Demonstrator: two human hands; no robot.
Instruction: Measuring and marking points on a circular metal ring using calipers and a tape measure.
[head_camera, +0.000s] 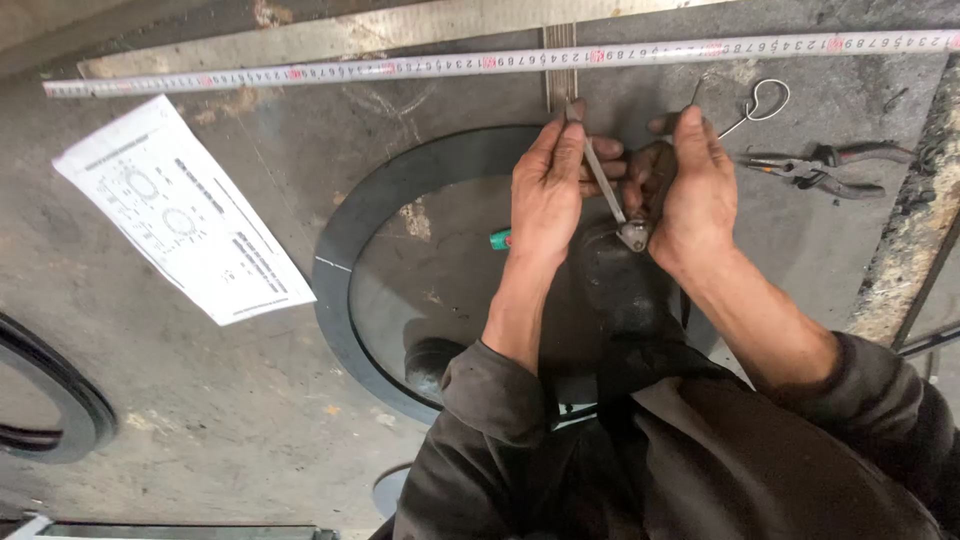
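Your left hand (548, 190) and right hand (695, 185) grip the metal dividers (610, 190) above the dark steel ring (345, 240), setting their spread; next, keep the hinge steady.

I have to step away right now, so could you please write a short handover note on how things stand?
Left hand grips one leg of the metal dividers. Right hand holds them near the hinge. They are over the dark steel ring on the plate. Tape measure lies across the top, drawing sheet left, pliers right. No scribed marks are discernible on the ring.
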